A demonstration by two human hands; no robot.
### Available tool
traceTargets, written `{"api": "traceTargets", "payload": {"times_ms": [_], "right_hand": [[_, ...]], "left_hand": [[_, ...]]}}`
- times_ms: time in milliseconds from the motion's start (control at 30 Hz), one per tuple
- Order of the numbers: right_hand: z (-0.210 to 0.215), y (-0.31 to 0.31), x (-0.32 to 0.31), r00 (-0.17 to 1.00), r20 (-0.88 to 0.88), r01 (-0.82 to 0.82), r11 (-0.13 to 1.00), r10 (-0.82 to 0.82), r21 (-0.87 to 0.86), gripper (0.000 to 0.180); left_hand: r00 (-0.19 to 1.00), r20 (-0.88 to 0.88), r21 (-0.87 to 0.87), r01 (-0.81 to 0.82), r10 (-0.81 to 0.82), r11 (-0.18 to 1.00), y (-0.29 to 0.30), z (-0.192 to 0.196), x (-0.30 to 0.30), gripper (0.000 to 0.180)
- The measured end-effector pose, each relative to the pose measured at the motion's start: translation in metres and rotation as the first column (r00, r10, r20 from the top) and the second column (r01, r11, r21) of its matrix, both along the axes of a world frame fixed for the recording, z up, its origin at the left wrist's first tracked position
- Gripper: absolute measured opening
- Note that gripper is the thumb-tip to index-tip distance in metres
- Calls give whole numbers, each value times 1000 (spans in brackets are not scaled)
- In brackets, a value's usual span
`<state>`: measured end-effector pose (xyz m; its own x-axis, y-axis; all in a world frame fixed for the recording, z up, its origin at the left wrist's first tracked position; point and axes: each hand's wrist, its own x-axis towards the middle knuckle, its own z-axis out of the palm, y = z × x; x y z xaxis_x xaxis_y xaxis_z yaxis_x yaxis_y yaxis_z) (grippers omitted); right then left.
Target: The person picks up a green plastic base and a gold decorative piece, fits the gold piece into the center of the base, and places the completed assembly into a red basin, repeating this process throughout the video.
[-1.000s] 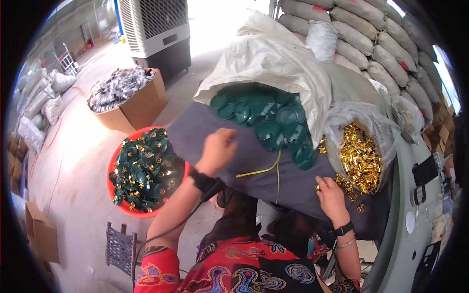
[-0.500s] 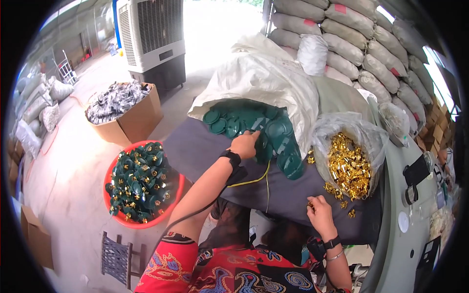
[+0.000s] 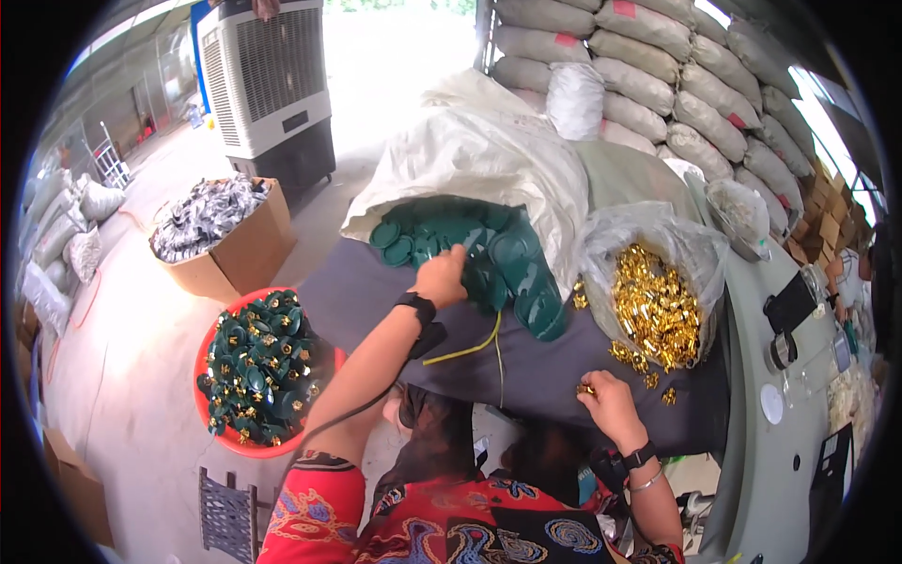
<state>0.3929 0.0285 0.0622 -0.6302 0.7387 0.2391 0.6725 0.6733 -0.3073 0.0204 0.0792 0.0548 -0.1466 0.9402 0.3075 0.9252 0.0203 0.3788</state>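
Observation:
My left hand (image 3: 440, 277) is at the near edge of a heap of dark green plastic discs (image 3: 515, 249), its fingers bent in among them. Whether a disc is between those fingers is hidden. The heap spills from the mouth of a large white woven sack (image 3: 470, 160) onto a dark grey cloth (image 3: 352, 287). On the right, my right hand (image 3: 613, 409) is closed, pinching a small shiny gold piece (image 3: 586, 388) at its fingertips. Beyond it, a clear plastic bag (image 3: 601, 240) lies open, filled with similar gold flower-shaped pieces (image 3: 658, 305); a few lie loose beside it.
A red tub (image 3: 203, 395) at the left holds green discs with gold pieces attached. Behind it stand a carton (image 3: 254, 249) of grey-silver strips and an air cooler (image 3: 272, 85), with another person's hand (image 3: 266, 8) at its top. Stacked sacks (image 3: 648, 75) rise at the back right; a woven stool (image 3: 228, 517) stands lower left.
The whole view has shifted a little. My left hand has moved slightly left along the discs. My right hand still pinches its gold piece. Another person's hand has appeared at the cooler's top.

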Motion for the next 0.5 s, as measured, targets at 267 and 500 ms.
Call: {"api": "traceTargets", "payload": {"times_ms": [267, 500], "right_hand": [[6, -23, -39, 637, -741, -436, 694, -213, -574, 23], [11, -36, -61, 513, -839, -607, 616, -179, -503, 26]], "left_hand": [[524, 846, -80, 312, -101, 947, -94, 28, 65, 16], [317, 941, -19, 396, -117, 918, -147, 32, 132, 19]]}}
